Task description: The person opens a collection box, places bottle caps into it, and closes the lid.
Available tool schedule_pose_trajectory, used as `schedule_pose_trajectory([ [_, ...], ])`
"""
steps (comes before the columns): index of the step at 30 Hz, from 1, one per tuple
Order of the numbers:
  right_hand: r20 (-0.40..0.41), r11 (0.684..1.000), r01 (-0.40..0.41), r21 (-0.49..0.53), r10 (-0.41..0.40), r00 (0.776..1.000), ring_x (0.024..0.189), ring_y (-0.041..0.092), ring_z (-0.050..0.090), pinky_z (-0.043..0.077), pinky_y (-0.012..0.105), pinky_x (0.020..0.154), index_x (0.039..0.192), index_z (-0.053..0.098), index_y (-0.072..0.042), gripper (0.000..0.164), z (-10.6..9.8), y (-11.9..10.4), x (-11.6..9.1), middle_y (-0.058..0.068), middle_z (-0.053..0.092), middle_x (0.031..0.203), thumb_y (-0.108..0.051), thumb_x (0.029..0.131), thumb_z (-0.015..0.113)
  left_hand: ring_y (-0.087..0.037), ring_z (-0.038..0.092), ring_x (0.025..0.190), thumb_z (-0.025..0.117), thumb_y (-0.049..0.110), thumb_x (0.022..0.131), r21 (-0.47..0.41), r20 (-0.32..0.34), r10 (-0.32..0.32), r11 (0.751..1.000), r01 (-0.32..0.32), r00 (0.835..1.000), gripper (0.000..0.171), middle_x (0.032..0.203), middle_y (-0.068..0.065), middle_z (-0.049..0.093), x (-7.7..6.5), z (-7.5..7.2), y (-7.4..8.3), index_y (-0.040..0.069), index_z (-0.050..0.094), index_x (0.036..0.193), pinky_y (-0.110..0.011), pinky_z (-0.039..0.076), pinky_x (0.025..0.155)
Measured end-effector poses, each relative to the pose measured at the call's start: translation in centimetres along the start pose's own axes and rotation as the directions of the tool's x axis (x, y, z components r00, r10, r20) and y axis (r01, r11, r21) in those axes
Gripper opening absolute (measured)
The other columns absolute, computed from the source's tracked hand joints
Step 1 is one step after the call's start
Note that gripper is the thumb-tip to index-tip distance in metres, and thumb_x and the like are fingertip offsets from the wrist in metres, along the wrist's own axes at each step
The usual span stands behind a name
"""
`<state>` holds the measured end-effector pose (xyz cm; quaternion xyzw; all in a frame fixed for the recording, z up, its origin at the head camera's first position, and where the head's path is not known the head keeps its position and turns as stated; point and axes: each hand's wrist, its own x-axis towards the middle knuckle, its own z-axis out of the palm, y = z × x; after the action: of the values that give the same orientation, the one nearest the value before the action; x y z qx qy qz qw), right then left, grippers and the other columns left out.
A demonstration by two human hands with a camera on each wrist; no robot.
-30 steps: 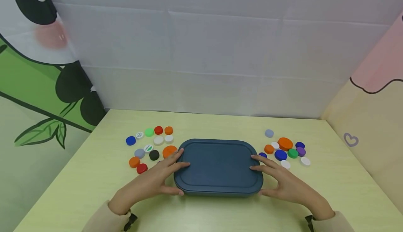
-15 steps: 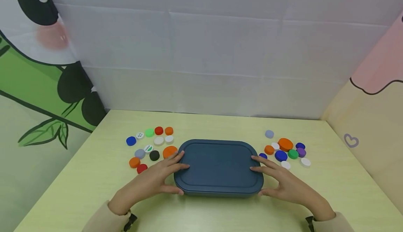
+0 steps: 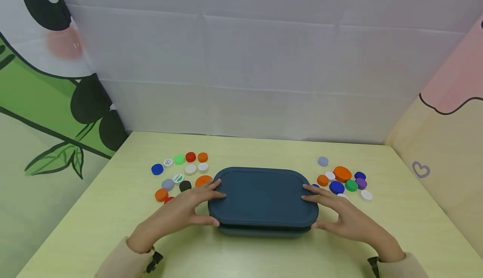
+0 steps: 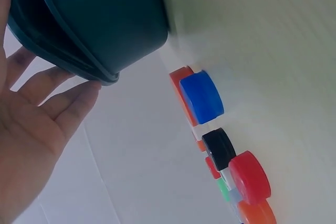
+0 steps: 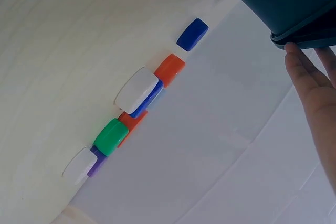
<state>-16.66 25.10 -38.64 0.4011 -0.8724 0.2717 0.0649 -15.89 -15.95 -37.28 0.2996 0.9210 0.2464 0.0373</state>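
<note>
A dark blue lid (image 3: 264,196) sits tilted on a dark rectangular box (image 3: 264,232), its near edge raised and a gap showing along the front. My left hand (image 3: 185,206) grips the lid's left side, thumb at the near corner and fingers over the top. On the opposite side my right hand (image 3: 345,213) holds it the same way. Seen from the left wrist, the gap opens between the lid's rim (image 4: 58,61) and the box wall (image 4: 110,19). The right wrist view shows fingertips (image 5: 294,51) at the lid's far corner. What the box contains is hidden.
Colourful bottle caps lie in two groups on the pale table (image 3: 245,261): an orange cap (image 3: 203,180) and others left of the box, a large orange cap (image 3: 342,173) and others right. A grey-white cloth wall (image 3: 260,72) stands behind the table.
The lid's near edge has risen off the box, opening a dark gap at the front. Both hands have moved up slightly with it; the caps stay where they were.
</note>
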Motion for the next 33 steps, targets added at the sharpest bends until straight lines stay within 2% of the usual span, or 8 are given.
schedule_pose_trajectory([
  [8, -0.064, 0.999, 0.012, 0.048, -0.009, 0.998, 0.131, 0.007, 0.036, 0.029, 0.006, 0.099, 0.129, 0.052, -0.017, 0.053, -0.3, 0.5, 0.4, 0.008, 0.048, 0.137, -0.018, 0.078, 0.069, -0.018, 0.040, 0.130, 0.055, 0.060, 0.077, -0.061, -0.088, 0.043, 0.997, -0.049, 0.995, 0.057, 0.143, 0.002, 0.040, 0.4, -0.4, -0.2, 0.029, 0.055, 0.124, -0.032, 0.047, 0.094],
  [13, -0.092, 1.000, -0.006, 0.003, 0.006, 0.996, 0.128, 0.006, 0.041, 0.033, 0.007, 0.097, 0.129, 0.051, -0.015, 0.052, -0.6, 0.7, 0.8, 0.007, 0.051, 0.133, -0.011, 0.080, 0.067, -0.018, 0.047, 0.125, 0.055, 0.054, 0.079, -0.088, -0.139, 0.068, 0.993, -0.081, 0.988, 0.054, 0.139, -0.001, 0.045, 0.7, -0.6, -0.1, 0.024, 0.056, 0.123, -0.031, 0.050, 0.089],
  [18, -0.177, 0.995, 0.065, -0.072, -0.077, 0.981, 0.120, 0.011, 0.050, 0.031, 0.004, 0.097, 0.124, 0.055, -0.011, 0.056, -0.6, 0.9, 1.4, 0.009, 0.058, 0.125, 0.011, 0.073, 0.066, -0.022, 0.048, 0.124, 0.055, 0.053, 0.080, -0.109, -0.131, 0.055, 0.992, -0.069, 0.990, 0.054, 0.139, -0.003, 0.046, 1.0, -0.8, 0.1, 0.021, 0.056, 0.124, -0.036, 0.048, 0.092],
  [22, -0.279, 0.986, 0.090, -0.137, -0.125, 0.952, 0.111, 0.015, 0.057, 0.032, 0.004, 0.096, 0.118, 0.060, -0.010, 0.034, -0.4, 1.1, 2.0, 0.009, 0.062, 0.117, -0.003, 0.085, 0.060, -0.022, 0.046, 0.126, 0.055, 0.052, 0.080, -0.122, -0.154, 0.051, 0.990, -0.070, 0.987, 0.053, 0.136, -0.004, 0.049, 1.3, -1.0, 0.2, 0.020, 0.057, 0.123, -0.037, 0.047, 0.094],
  [25, -0.328, 0.985, 0.084, -0.148, -0.129, 0.936, 0.109, 0.015, 0.059, 0.036, 0.005, 0.094, 0.115, 0.063, -0.010, 0.026, -0.3, 1.2, 2.3, 0.009, 0.065, 0.114, -0.015, 0.090, 0.055, -0.022, 0.047, 0.125, 0.057, 0.050, 0.080, -0.139, -0.178, 0.051, 0.987, -0.077, 0.983, 0.052, 0.133, -0.003, 0.052, 1.5, -1.1, 0.3, 0.019, 0.057, 0.122, -0.038, 0.046, 0.094],
  [29, -0.373, 0.986, 0.068, -0.149, -0.120, 0.920, 0.101, 0.016, 0.063, 0.040, 0.003, 0.085, 0.111, 0.065, -0.009, 0.024, -0.3, 1.4, 2.7, 0.009, 0.066, 0.112, -0.010, 0.089, 0.058, -0.022, 0.048, 0.125, 0.061, 0.047, 0.078, -0.166, -0.193, 0.066, 0.981, -0.099, 0.979, 0.050, 0.130, 0.000, 0.055, 1.7, -1.1, 0.3, 0.020, 0.058, 0.120, -0.037, 0.046, 0.094],
  [31, -0.394, 0.985, 0.068, -0.160, -0.127, 0.910, 0.079, 0.011, 0.065, 0.039, -0.002, 0.072, 0.110, 0.066, -0.009, 0.022, -0.4, 1.5, 2.9, 0.009, 0.066, 0.110, -0.015, 0.091, 0.054, -0.022, 0.048, 0.124, 0.062, 0.046, 0.078, -0.171, -0.203, 0.079, 0.979, -0.115, 0.976, 0.048, 0.129, 0.001, 0.056, 1.8, -1.1, 0.2, 0.020, 0.059, 0.118, -0.038, 0.046, 0.094],
  [33, -0.415, 0.982, 0.076, -0.174, -0.143, 0.898, 0.058, 0.004, 0.054, 0.034, -0.001, 0.057, 0.108, 0.066, -0.009, 0.026, -0.4, 1.6, 3.1, 0.009, 0.067, 0.108, -0.023, 0.094, 0.049, -0.023, 0.049, 0.123, 0.063, 0.045, 0.078, -0.167, -0.223, 0.092, 0.977, -0.131, 0.971, 0.047, 0.128, 0.001, 0.056, 1.9, -1.1, 0.1, 0.020, 0.060, 0.117, -0.038, 0.046, 0.095],
])
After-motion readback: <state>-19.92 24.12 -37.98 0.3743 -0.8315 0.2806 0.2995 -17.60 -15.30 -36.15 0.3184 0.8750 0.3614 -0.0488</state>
